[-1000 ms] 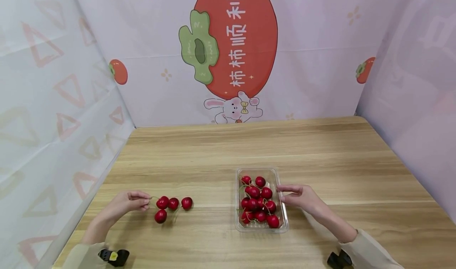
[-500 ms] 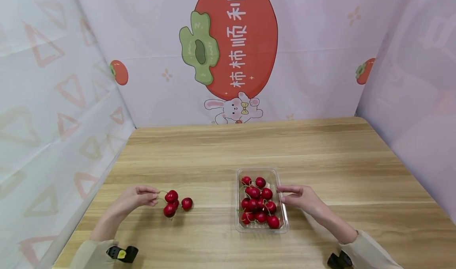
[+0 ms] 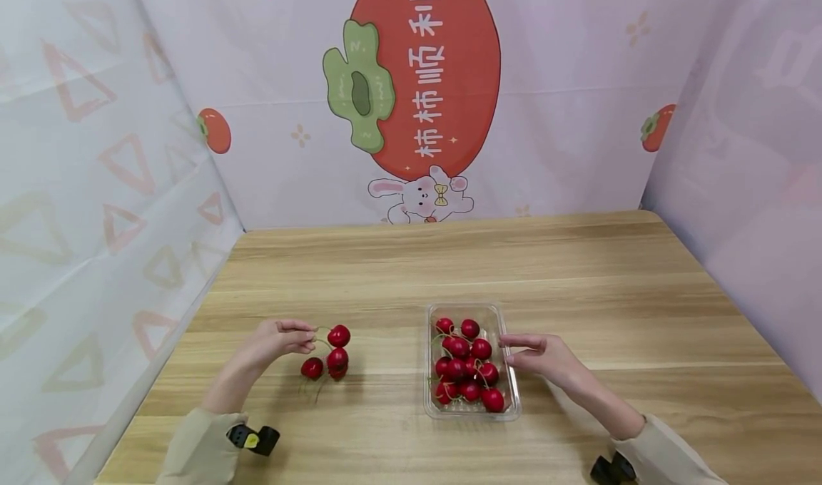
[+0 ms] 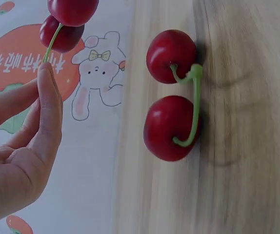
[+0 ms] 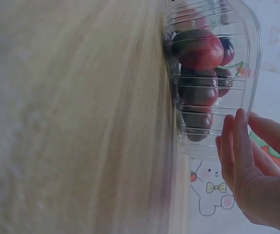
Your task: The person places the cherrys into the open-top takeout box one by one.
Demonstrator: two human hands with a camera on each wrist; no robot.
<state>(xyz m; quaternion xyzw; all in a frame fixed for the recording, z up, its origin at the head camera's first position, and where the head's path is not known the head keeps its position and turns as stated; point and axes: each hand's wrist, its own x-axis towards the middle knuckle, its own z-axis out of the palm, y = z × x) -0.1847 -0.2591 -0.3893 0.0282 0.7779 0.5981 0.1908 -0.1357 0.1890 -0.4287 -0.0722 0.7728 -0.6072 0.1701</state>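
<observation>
Two red cherries (image 4: 72,9) hang by green stems from my left hand (image 3: 282,339), which pinches the stems between thumb and fingertips above the table. Below them, another pair of cherries (image 4: 171,127), joined at the stem, lies on the wood. In the head view one of this pair (image 3: 312,368) shows plainly, and the other is partly hidden behind a hanging cherry. My right hand (image 3: 542,356) touches the right rim of a clear plastic box (image 3: 472,414) with nearly straight fingers (image 5: 242,139). Inside the box sits a pile of cherries (image 3: 457,369) with stems.
The wood-grain table (image 3: 385,271) runs back to a cloth backdrop (image 3: 565,114) printed with a big red persimmon and a rabbit. Pale cloths hang along the left and right sides. A small black camera is strapped to each wrist.
My left hand has lifted its pinched cherries and carried them to the right and slightly away from me. The other pair lies on the table. The right hand and box have stayed in place.
</observation>
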